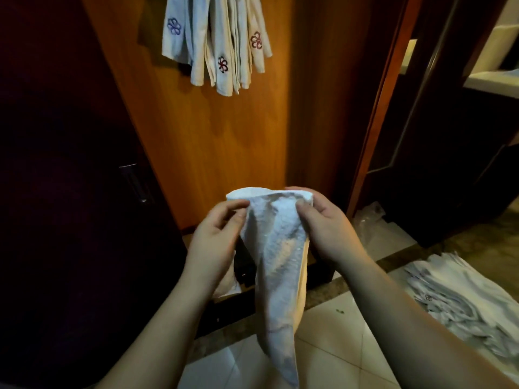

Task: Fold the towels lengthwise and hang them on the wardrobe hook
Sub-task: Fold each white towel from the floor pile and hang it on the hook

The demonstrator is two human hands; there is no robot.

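A white towel [278, 262] hangs down in front of me, gathered into a narrow strip that tapers toward the floor. My left hand [216, 240] pinches its top left edge between thumb and fingers. My right hand [323, 226] grips the top right corner, thumb in front and fingers behind. Several folded white towels [216, 43] with embroidered flower marks hang high on the orange wooden wardrobe panel [224, 141]; the hook that holds them is out of frame.
A pile of loose white towels [466, 299] lies on the tiled floor at the right. A dark wardrobe door [70, 192] with a metal handle stands at the left. An open doorway [438, 108] lies to the right, with crumpled plastic [370, 217] at its foot.
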